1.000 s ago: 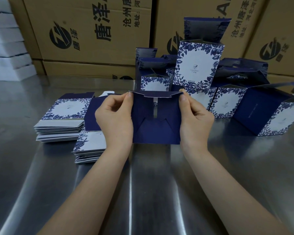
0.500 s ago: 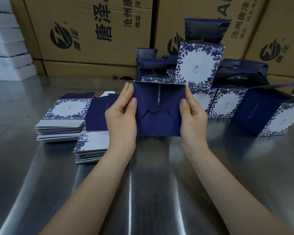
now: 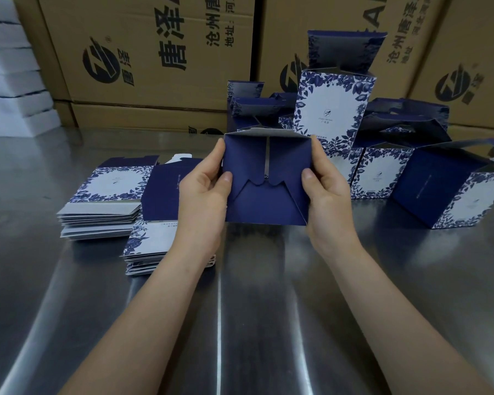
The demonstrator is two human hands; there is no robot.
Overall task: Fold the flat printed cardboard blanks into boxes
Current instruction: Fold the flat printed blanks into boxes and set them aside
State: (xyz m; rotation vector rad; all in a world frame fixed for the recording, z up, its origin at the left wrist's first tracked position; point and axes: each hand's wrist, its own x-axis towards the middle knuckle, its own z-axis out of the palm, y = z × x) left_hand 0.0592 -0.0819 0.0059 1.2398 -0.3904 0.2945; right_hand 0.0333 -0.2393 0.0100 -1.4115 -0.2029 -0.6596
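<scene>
I hold a dark blue box above the steel table, its folded bottom facing me with the flaps interlocked. My left hand grips its left side, thumb pressed on the bottom face. My right hand grips the right side, thumb likewise on the face. Two stacks of flat printed blanks lie to the left: a far stack and a nearer stack, partly hidden by my left wrist.
Several folded blue-and-white boxes stand behind and to the right, one large one near the right edge. Brown shipping cartons wall off the back. White foam slabs are stacked at far left. The steel table extends toward me.
The box's bottom flaps have been pushed in and closed. My fingers moved from the top edge to the box's sides, and the box rose slightly and tilted its bottom toward me.
</scene>
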